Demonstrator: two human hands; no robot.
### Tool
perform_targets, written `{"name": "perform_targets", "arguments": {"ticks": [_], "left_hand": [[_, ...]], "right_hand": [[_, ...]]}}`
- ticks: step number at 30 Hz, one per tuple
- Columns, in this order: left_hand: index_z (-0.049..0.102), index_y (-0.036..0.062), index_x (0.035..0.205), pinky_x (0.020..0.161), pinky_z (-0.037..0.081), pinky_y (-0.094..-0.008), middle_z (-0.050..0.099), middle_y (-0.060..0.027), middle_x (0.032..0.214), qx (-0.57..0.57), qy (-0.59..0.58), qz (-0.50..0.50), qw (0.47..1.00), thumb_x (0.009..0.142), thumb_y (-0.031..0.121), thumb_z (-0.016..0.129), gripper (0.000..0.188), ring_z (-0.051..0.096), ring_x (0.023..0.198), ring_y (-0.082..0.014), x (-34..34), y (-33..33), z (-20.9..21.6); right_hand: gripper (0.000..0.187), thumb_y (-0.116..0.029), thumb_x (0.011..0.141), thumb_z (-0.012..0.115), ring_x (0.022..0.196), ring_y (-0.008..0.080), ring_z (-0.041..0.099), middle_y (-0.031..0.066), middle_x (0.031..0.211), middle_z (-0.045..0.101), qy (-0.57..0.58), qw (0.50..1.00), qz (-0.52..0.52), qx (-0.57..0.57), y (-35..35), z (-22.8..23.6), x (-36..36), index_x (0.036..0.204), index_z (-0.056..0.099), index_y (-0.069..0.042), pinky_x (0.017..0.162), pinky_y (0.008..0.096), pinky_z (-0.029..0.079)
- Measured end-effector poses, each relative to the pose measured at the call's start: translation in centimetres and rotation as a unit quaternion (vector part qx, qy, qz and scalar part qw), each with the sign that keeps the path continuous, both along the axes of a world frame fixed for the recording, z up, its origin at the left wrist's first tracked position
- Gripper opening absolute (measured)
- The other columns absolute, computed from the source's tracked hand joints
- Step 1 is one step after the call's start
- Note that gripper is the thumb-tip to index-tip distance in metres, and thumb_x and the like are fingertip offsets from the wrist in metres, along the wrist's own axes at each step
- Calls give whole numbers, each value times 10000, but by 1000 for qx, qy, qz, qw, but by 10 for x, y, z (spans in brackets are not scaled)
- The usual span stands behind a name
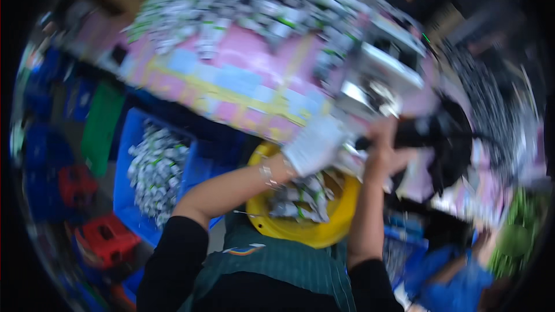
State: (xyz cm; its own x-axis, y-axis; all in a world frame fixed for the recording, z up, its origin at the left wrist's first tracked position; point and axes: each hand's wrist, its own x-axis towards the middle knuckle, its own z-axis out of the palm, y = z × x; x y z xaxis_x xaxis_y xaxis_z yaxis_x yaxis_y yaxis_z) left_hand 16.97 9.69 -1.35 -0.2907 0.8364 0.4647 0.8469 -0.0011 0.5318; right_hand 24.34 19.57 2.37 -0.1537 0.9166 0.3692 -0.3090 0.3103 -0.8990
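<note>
Black sleeves [173, 260] and a green apron [272, 271] lay nearest, forearms reaching over a yellow basin [306, 238] partly filled with white-and-green packs [312, 199]. Gloved, the left hand [315, 143] sat near the bare right hand [381, 153], slightly apart; blur hid whether either gripped anything. A black tool [417, 133] showed at the right hand, crowding that side, and a white box [361, 98] stood just beyond. Left of the basin, a blue crate [123, 190] held more packs. Above the basin ran the front edge of a taped pink table [243, 51], a bare strip separating it from a broad heap [248, 0] of packs. Red stools [107, 237] and a green panel [103, 127] took up floor farther left; green bags [514, 237] stood far right, in a cluttered, blurred room.
</note>
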Motion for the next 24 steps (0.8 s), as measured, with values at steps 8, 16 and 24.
{"name": "perform_targets", "arguments": {"ticks": [8, 16, 24], "left_hand": [[673, 13, 714, 683, 496, -446, 615, -182, 758, -42, -10, -18, 999, 640, 266, 728, 269, 622, 764, -348, 32, -8, -20], [644, 55, 809, 733, 466, -439, 585, -140, 814, 70, -115, 15, 991, 748, 282, 679, 238, 584, 822, -333, 0, -20, 12], [595, -8, 1018, 685, 518, -415, 629, -158, 893, 18, 29, 301, 953, 755, 116, 621, 293, 637, 833, -354, -101, 113, -29]], "right_hand": [[253, -157, 924, 647, 480, 104, 444, 34, 602, 497, 27, 986, 154, 54, 51, -7, 49, 1026, 614, 72, 501, 283, 420], [248, -135, 868, 690, 475, 154, 459, 49, 586, 489, 75, 981, 152, 93, 37, 86, 21, 743, 520, -3, 454, 301, 410], [318, -94, 808, 778, 533, 140, 502, 88, 784, 571, 87, 984, 110, 112, 60, 74, -2, 988, 555, 43, 434, 260, 435]]}}
